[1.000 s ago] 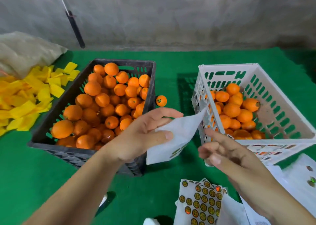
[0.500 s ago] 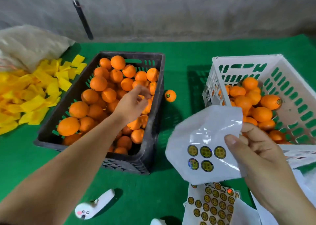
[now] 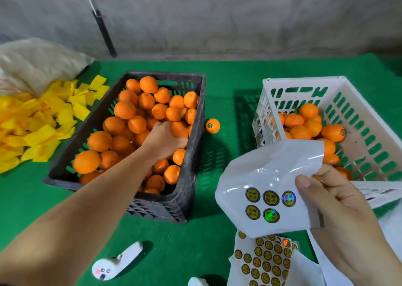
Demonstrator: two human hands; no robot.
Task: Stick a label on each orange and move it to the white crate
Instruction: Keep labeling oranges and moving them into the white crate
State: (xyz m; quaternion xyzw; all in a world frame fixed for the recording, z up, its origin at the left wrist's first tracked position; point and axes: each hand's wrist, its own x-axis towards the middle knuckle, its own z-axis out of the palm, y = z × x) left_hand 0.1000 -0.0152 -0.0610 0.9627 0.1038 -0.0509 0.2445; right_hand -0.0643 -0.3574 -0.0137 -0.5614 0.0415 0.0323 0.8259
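With the left hand (image 3: 165,140) closing on an orange (image 3: 178,129) in the black crate (image 3: 185,190) and the right hand (image 3: 332,201) pinching the label sheet (image 3: 267,190), neighbouring oranges may roll.

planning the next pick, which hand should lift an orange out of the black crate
Left. The left hand is already down among the oranges in the black crate, while the right hand is occupied holding the label sheet.
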